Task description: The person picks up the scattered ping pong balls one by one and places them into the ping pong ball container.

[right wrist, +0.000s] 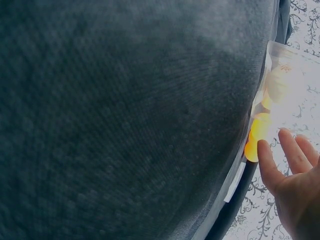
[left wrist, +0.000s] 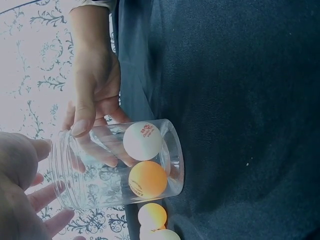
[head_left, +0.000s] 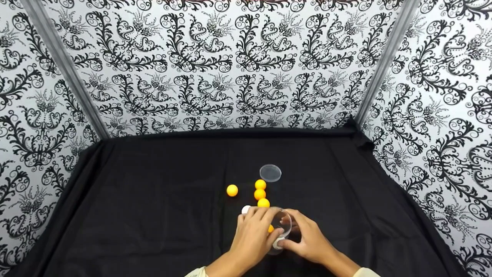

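Observation:
A clear screw-neck jar (left wrist: 102, 182) stands roughly upright, its base close to the black cloth. Inside, a white ping-pong ball (left wrist: 143, 141) and an orange ping-pong ball (left wrist: 148, 179) lie at the bottom. My right hand (head_left: 309, 238) grips the jar, thumb on the near side and fingers around the far side. Around the mouth, my left hand (head_left: 251, 232) holds the rim with thumb and fingers. Beyond the left hand, three orange balls (head_left: 260, 194) line up on the cloth, with a white ball (head_left: 246, 209) half hidden by the fingers.
A clear round lid (head_left: 270, 173) lies flat beyond the row of balls. Another orange ball (head_left: 232, 190) sits alone to the left. Black cloth (head_left: 153, 200) covers the table, and patterned walls (head_left: 230, 65) enclose its back and sides.

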Motion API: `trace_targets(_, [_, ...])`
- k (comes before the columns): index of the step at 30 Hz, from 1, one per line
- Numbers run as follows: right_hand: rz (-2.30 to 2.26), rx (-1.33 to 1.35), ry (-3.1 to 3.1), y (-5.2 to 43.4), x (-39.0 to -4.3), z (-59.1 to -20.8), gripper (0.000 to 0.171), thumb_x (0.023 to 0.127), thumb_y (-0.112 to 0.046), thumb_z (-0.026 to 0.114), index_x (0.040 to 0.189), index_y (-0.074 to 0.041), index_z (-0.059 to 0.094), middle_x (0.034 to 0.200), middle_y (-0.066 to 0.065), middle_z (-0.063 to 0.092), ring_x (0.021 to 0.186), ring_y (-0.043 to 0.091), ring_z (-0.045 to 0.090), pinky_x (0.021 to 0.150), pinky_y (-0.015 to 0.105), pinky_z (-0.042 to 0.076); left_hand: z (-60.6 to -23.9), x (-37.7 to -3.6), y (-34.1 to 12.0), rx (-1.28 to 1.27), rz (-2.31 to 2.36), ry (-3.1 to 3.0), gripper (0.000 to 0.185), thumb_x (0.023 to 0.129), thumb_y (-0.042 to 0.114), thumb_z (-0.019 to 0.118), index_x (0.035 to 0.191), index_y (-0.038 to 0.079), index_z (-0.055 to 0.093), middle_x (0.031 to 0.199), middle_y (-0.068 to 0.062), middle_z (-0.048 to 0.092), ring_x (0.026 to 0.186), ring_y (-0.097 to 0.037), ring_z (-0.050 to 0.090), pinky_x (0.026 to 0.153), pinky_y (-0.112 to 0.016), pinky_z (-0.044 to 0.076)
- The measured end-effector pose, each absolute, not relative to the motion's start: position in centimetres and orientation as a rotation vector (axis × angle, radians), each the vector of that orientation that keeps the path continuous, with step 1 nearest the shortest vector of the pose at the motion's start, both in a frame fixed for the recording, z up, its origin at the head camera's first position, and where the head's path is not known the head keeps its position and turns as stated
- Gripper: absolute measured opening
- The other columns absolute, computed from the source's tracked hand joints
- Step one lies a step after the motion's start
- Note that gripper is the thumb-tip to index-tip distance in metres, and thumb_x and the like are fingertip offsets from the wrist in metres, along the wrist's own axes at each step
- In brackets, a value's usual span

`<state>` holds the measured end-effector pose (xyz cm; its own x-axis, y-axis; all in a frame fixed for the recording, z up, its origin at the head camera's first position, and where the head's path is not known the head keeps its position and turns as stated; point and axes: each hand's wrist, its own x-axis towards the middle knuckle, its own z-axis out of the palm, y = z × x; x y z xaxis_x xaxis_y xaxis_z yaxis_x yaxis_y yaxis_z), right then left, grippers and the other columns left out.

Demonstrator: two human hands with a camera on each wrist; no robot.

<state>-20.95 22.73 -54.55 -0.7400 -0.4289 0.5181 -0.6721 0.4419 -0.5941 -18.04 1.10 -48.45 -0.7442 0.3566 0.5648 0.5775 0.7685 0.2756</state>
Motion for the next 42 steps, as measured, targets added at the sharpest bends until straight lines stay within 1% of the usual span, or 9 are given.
trace_targets(6, [1.193, 0.945, -2.411, 22.8, -20.9, -54.6, 0.072, 0.083, -0.035, 0.085, 0.144, -0.018, 0.049, 0.125, 0.007, 0.066, 0.105, 0.027, 0.072, 0.076, 0.032, 0.062, -48.4, -18.2, 1.0, -0.701, -0.621, -2.484, 0.050, 0.086, 0.040, 0.080, 0.130, 0.028, 0.060, 0.120, 0.010, 0.066, 0.105, -0.015, 0.058, 0.077, -0.036, 0.043])
trace_targets(12, [1.162, 0.919, -2.431, 22.8, -20.9, -54.6, 0.074, 0.081, -0.036, 0.087, 0.142, -0.016, 0.050, 0.120, 0.002, 0.067, 0.104, 0.019, 0.072, 0.077, 0.032, 0.062, -48.2, -19.4, 0.5, -0.650, -0.674, -2.442, 0.048, 0.090, 0.040, 0.076, 0.132, 0.024, 0.061, 0.122, 0.004, 0.064, 0.105, -0.017, 0.059, 0.078, -0.037, 0.044])
trace_targets(15, [1.168, 0.904, -2.443, 22.8, -21.0, -54.6, 0.075, 0.080, -0.039, 0.087, 0.142, -0.016, 0.050, 0.119, 0.004, 0.068, 0.105, 0.018, 0.072, 0.078, 0.031, 0.062, -48.0, -20.5, 0.1, -0.579, -0.710, -2.421, 0.041, 0.094, 0.037, 0.071, 0.132, 0.022, 0.063, 0.121, 0.003, 0.065, 0.104, -0.018, 0.060, 0.080, -0.039, 0.046])
trace_targets(18, [1.170, 0.899, -2.442, 22.8, -20.9, -54.6, 0.075, 0.081, -0.040, 0.086, 0.141, -0.014, 0.051, 0.119, 0.009, 0.069, 0.106, 0.020, 0.072, 0.079, 0.032, 0.062, -48.2, -21.7, -0.3, -0.501, -0.728, -2.425, 0.038, 0.096, 0.034, 0.069, 0.131, 0.022, 0.063, 0.120, 0.002, 0.066, 0.105, -0.020, 0.062, 0.083, -0.044, 0.048])
trace_targets(23, [1.180, 0.883, -2.431, 22.7, -20.8, -54.6, 0.075, 0.080, -0.040, 0.087, 0.141, -0.013, 0.052, 0.119, 0.009, 0.070, 0.106, 0.021, 0.073, 0.078, 0.032, 0.062, -49.6, -23.1, -0.7, -0.418, -0.705, -2.497, 0.041, 0.094, 0.033, 0.071, 0.132, 0.021, 0.063, 0.119, -0.001, 0.066, 0.109, -0.024, 0.063, 0.086, -0.049, 0.048])
trace_targets(28, [1.188, 0.865, -2.430, 22.7, -20.8, -54.6, 0.075, 0.079, -0.040, 0.088, 0.140, -0.013, 0.053, 0.119, 0.007, 0.071, 0.106, 0.021, 0.073, 0.078, 0.032, 0.062, -51.8, -24.2, -0.9, -0.346, -0.644, -2.622, 0.045, 0.094, 0.038, 0.071, 0.133, 0.019, 0.062, 0.122, -0.003, 0.066, 0.112, -0.026, 0.060, 0.089, -0.053, 0.048])
trace_targets(34, [1.184, 0.855, -2.447, 22.7, -20.8, -54.7, 0.076, 0.079, -0.042, 0.088, 0.139, -0.011, 0.053, 0.119, 0.004, 0.071, 0.106, 0.018, 0.073, 0.078, 0.033, 0.062, -54.2, -25.0, -1.2, -0.281, -0.640, -2.727, 0.049, 0.090, 0.037, 0.076, 0.133, 0.021, 0.061, 0.123, -0.004, 0.065, 0.112, -0.028, 0.060, 0.089, -0.058, 0.047])
trace_targets(36, [1.186, 0.855, -2.455, 22.7, -20.8, -54.7, 0.077, 0.078, -0.042, 0.088, 0.140, -0.012, 0.053, 0.120, 0.004, 0.070, 0.107, 0.017, 0.072, 0.079, 0.032, 0.062, -54.7, -25.1, -1.3, -0.262, -0.640, -2.752, 0.050, 0.089, 0.037, 0.078, 0.133, 0.021, 0.061, 0.122, -0.005, 0.065, 0.111, -0.028, 0.060, 0.089, -0.059, 0.047])
trace_targets(42, [1.183, 0.866, -2.473, 22.8, -20.9, -54.5, 0.077, 0.079, -0.044, 0.087, 0.140, -0.013, 0.052, 0.120, 0.007, 0.070, 0.108, 0.017, 0.072, 0.080, 0.033, 0.062, -55.6, -25.4, -1.7, -0.238, -0.586, -2.802, 0.052, 0.088, 0.037, 0.079, 0.132, 0.019, 0.060, 0.118, -0.006, 0.066, 0.108, -0.027, 0.061, 0.088, -0.058, 0.047])
